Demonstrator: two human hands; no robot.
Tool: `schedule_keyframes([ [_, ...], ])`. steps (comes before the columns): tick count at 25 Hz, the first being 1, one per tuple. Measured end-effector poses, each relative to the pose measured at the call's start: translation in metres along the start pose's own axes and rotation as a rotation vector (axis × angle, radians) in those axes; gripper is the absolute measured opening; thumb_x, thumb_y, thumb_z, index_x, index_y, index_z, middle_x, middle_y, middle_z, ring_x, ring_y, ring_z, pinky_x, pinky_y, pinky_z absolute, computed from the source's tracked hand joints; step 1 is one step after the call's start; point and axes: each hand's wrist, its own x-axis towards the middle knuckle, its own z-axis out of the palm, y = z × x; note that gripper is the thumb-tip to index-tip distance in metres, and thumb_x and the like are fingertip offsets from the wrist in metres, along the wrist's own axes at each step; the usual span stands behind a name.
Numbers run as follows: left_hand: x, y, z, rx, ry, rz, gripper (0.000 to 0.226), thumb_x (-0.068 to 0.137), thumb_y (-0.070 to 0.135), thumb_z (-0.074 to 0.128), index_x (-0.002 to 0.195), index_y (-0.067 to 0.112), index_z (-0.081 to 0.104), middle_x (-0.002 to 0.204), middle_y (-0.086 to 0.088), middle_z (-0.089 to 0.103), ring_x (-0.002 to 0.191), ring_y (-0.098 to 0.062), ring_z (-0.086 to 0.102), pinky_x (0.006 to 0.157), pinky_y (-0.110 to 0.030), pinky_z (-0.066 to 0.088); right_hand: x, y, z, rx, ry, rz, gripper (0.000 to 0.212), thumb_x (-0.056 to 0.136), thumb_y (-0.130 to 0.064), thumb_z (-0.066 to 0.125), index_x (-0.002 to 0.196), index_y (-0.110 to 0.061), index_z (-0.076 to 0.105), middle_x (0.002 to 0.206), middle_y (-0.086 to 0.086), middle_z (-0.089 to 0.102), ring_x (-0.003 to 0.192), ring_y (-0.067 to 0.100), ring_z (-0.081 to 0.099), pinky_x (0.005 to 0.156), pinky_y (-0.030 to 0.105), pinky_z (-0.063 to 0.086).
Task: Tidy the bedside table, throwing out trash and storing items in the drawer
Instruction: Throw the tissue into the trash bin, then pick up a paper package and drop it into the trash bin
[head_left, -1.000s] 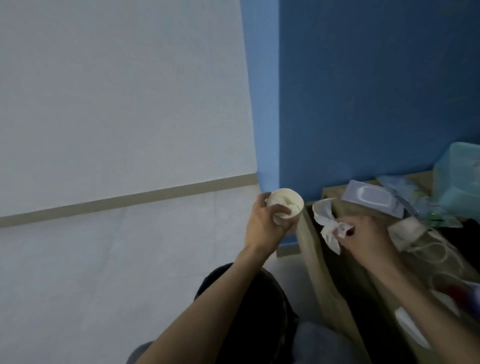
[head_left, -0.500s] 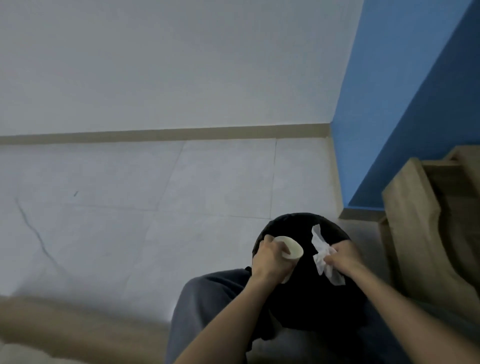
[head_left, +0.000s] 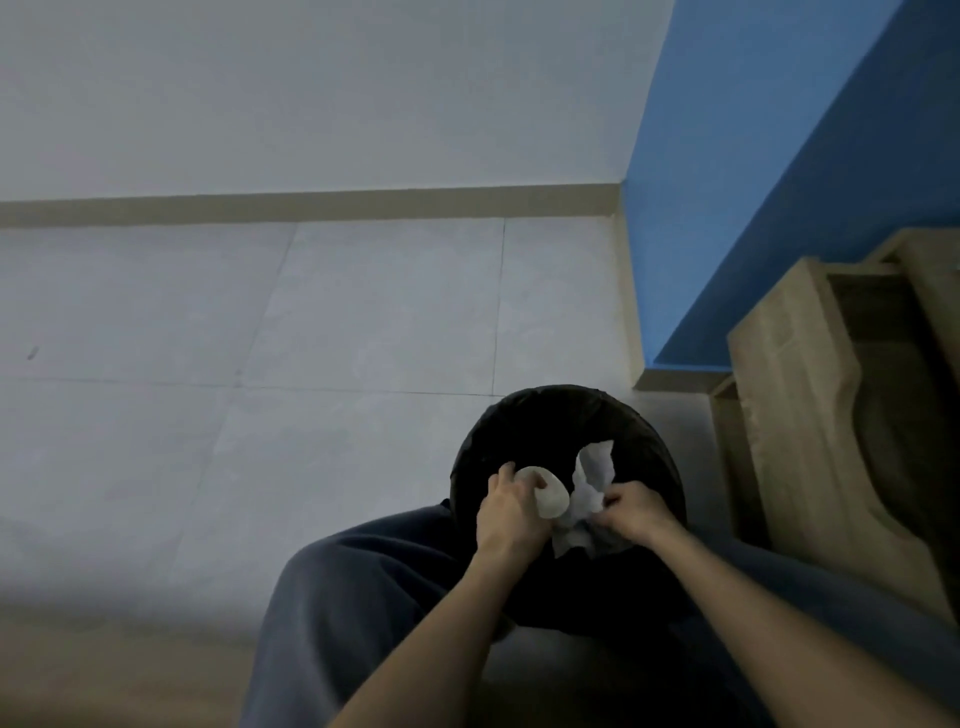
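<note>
1. Two bare forearms enter from the lower edge of my feed and converge toward the middle.

2. Dark blue-grey trouser legs (head_left: 363, 597), knees bent, sit one on each side of item 7.

3. Left hand (head_left: 511, 512): I log the fingers as curled round item 4, with the thumb on its near side.

4. Small white paper cup (head_left: 545, 493), gripped in the left hand. It is tipped on its side with the wide end turned toward item 6, and it is held above the bin's opening.

5. Right hand (head_left: 636, 512): fingertips bunched together, pinching item 6 at its middle.

6. Crumpled white tissue (head_left: 592, 475). One loose corner stands up above the pinch and another trails below. It is just beside the cup, and I cannot tell whether the two touch. It is also above the bin's opening.

7. Round black bin lined with a black plastic bag (head_left: 561, 397), standing on the floor between the legs, directly under both hands. The inside is too dark for me to read.

8. Light wooden bedside table (head_left: 795, 415) at the right edge, just beside the bin. Its drawer front with a curved cut-out stands out from the body, with a dark hollow behind it. I cannot make out any contents.

9. Pale grey tiled floor (head_left: 363, 322), with thin joint lines.

10. Beige skirting strip (head_left: 311, 208) along the foot of the far wall.

11. White wall (head_left: 311, 93), meeting a blue wall (head_left: 779, 156) at the corner behind the bedside table.
</note>
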Motion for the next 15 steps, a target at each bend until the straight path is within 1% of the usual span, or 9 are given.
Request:
schedule_keyframes([
  [1,0.001,0.0,0.0,-0.002,-0.007,0.003,0.051,0.081,0.032,0.065,0.128,0.021,0.051,0.149,-0.007,0.032,0.137,-0.025,0.029,0.104,-0.04,0.04,-0.001,0.0,0.0,-0.019,-0.024,-0.014,0.008,0.081,-0.017,0.059,0.075,-0.015,0.063,0.083,0.008,0.063,0.083,0.024,0.06,0.068,0.027,0.043],
  [2,0.001,-0.001,-0.001,0.001,-0.001,0.005,0.052,0.08,0.03,0.066,0.129,0.022,0.051,0.15,-0.008,0.031,0.138,-0.026,0.028,0.107,-0.04,0.037,-0.002,0.0,0.0,-0.032,-0.041,-0.011,0.018,0.084,-0.02,0.056,0.097,-0.013,0.065,0.101,0.011,0.066,0.096,0.027,0.06,0.075,0.029,0.045],
  [3,0.001,0.001,-0.003,0.006,0.018,0.011,0.052,0.079,0.028,0.065,0.129,0.023,0.051,0.148,-0.008,0.035,0.138,-0.026,0.029,0.108,-0.039,0.036,-0.003,0.0,-0.001,-0.051,-0.047,-0.005,0.033,0.087,-0.022,0.053,0.117,-0.012,0.059,0.118,0.014,0.062,0.109,0.029,0.057,0.084,0.031,0.046],
  [5,0.0,0.009,-0.01,-0.032,0.062,0.018,0.049,0.08,0.023,0.061,0.129,0.022,0.052,0.139,-0.005,0.044,0.132,-0.025,0.036,0.106,-0.037,0.038,-0.011,-0.005,-0.007,-0.053,-0.046,-0.021,0.05,0.088,-0.02,0.053,0.135,-0.01,0.042,0.135,0.016,0.052,0.122,0.031,0.05,0.096,0.031,0.042],
  [6,0.0,0.017,-0.015,-0.074,0.083,0.026,0.048,0.082,0.022,0.06,0.129,0.021,0.052,0.137,-0.004,0.046,0.13,-0.024,0.038,0.105,-0.037,0.039,-0.018,-0.009,-0.014,-0.042,-0.021,-0.039,0.053,0.087,-0.018,0.054,0.137,-0.01,0.039,0.137,0.016,0.05,0.123,0.031,0.049,0.099,0.031,0.041],
  [8,0.002,0.042,-0.028,-0.167,0.123,0.059,0.046,0.082,0.021,0.061,0.128,0.018,0.054,0.133,-0.005,0.049,0.126,-0.023,0.042,0.102,-0.035,0.042,-0.037,-0.017,-0.035,0.002,0.097,-0.112,0.048,0.087,-0.016,0.055,0.134,-0.011,0.045,0.135,0.015,0.053,0.122,0.028,0.05,0.101,0.034,0.042],
  [11,0.006,0.104,-0.049,-0.32,0.16,0.144,0.042,0.081,0.016,0.062,0.123,0.016,0.057,0.125,-0.009,0.057,0.119,-0.024,0.052,0.099,-0.033,0.044,-0.084,-0.012,-0.095,0.165,0.397,-0.307,0.03,0.086,-0.009,0.057,0.115,-0.01,0.06,0.115,0.009,0.064,0.107,0.024,0.059,0.092,0.036,0.048],
  [13,0.006,0.152,-0.058,-0.384,0.156,0.217,0.042,0.084,0.015,0.059,0.126,0.016,0.055,0.129,-0.011,0.055,0.121,-0.025,0.051,0.099,-0.032,0.041,-0.123,0.0,-0.144,0.226,0.594,-0.42,0.026,0.084,-0.005,0.059,0.109,-0.012,0.063,0.103,0.003,0.064,0.097,0.019,0.061,0.081,0.025,0.049],
  [15,-0.001,0.21,-0.058,-0.356,0.145,0.371,0.043,0.087,0.015,0.056,0.13,0.015,0.052,0.135,-0.01,0.051,0.125,-0.025,0.047,0.101,-0.033,0.039,-0.163,0.028,-0.196,0.239,0.834,-0.458,0.025,0.082,-0.002,0.061,0.103,-0.016,0.063,0.097,0.0,0.065,0.091,0.017,0.062,0.072,0.009,0.045],
])
